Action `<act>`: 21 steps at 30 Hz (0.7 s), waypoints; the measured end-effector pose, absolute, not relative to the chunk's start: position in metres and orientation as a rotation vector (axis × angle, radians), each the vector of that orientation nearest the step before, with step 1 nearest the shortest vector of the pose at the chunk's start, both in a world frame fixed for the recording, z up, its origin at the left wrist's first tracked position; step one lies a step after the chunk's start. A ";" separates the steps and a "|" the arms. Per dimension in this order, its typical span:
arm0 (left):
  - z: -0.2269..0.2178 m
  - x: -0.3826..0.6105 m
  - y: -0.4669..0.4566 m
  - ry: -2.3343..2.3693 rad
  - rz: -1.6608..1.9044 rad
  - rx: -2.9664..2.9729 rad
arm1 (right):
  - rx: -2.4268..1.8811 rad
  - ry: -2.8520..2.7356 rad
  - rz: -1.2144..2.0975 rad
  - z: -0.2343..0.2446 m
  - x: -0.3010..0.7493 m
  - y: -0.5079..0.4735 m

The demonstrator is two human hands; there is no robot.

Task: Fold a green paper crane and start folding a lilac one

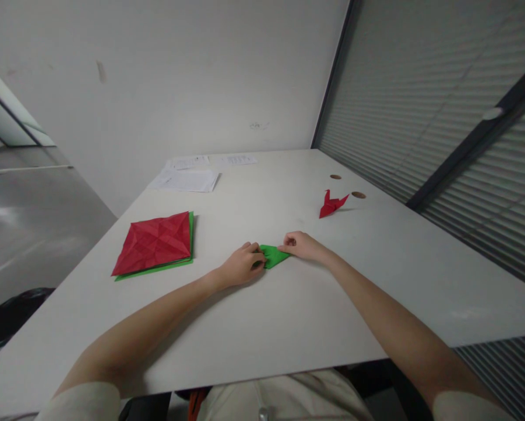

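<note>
A small piece of folded green origami paper [275, 256] lies on the white table in front of me, narrowing to a point on its right. My left hand [244, 264] pinches its left end, fingers curled and closed. At the right tip, my right hand [303, 245] has thumb and forefinger closed on the paper. Beyond my right hand stands a folded red paper crane [331, 204]. Off to the left rests a stack of creased paper sheets [157, 241], red on top with green showing along its edges.
Printed papers [187, 180] lie at the table's far left. Two round cable holes [358, 195] are near the right edge, beside window blinds [420, 105]. A wall [192, 76] closes off the back. The table [289, 327] ends just before my body.
</note>
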State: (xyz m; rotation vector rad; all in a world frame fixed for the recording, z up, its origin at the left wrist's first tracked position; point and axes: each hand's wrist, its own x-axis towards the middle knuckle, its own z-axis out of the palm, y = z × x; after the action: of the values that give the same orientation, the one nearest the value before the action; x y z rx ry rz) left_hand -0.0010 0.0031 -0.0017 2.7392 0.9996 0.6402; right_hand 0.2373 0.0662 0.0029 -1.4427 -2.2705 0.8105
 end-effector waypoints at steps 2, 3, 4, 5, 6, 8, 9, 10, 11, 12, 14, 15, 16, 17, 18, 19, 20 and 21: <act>-0.003 -0.001 0.003 1.016 0.639 2.735 | -1.409 -2.282 0.774 0.006 0.236 0.065; -0.003 -0.001 0.003 1.026 0.637 2.734 | -1.380 -2.288 0.720 0.008 0.235 0.063; -0.003 -0.001 0.004 1.037 0.635 2.732 | -1.348 -2.295 0.647 0.010 0.233 0.061; -0.004 -0.001 0.004 1.047 0.635 2.728 | -1.318 -2.309 0.567 0.012 0.231 0.059; -0.004 0.000 0.004 1.055 0.636 2.722 | -1.296 -2.332 0.502 0.014 0.228 0.056; -0.005 0.000 0.005 1.068 0.639 2.701 | -1.286 -2.407 0.437 0.016 0.223 0.050; -0.006 0.000 0.006 1.074 0.640 2.688 | -1.291 -2.445 0.426 0.017 0.221 0.048; -0.006 -0.001 0.007 1.078 0.642 2.676 | -1.297 -2.483 0.426 0.017 0.220 0.045; -0.007 -0.001 0.008 1.081 0.646 2.664 | -1.302 -2.515 0.432 0.017 0.219 0.044; -0.008 -0.001 0.009 1.079 0.650 2.653 | -1.305 -2.539 0.443 0.017 0.219 0.043; -0.009 -0.003 0.011 1.062 0.660 2.632 | -1.296 -2.569 0.474 0.017 0.220 0.042; -0.009 -0.004 0.012 1.043 0.662 2.625 | -1.285 -2.579 0.490 0.018 0.221 0.043; -0.009 -0.005 0.014 1.019 0.662 2.621 | -1.270 -2.587 0.509 0.018 0.222 0.043; -0.009 -0.007 0.015 0.992 0.663 2.619 | -1.252 -2.597 0.532 0.019 0.224 0.044; -0.008 -0.008 0.015 0.968 0.663 2.619 | -1.227 -2.611 0.561 0.020 0.226 0.045; -0.008 -0.009 0.016 0.948 0.661 2.620 | -1.195 -2.625 0.595 0.021 0.228 0.046; -0.008 -0.010 0.016 0.932 0.659 2.623 | -1.157 -2.636 0.631 0.022 0.229 0.046; -0.008 -0.011 0.016 0.917 0.657 2.633 | -1.117 -2.642 0.667 0.023 0.230 0.047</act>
State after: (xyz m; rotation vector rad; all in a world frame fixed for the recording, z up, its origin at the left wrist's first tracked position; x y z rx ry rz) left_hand -0.0111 0.0159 -0.0076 2.6326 0.9167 0.6566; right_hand 0.2305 0.0471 0.0226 -1.1175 -2.6417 0.6670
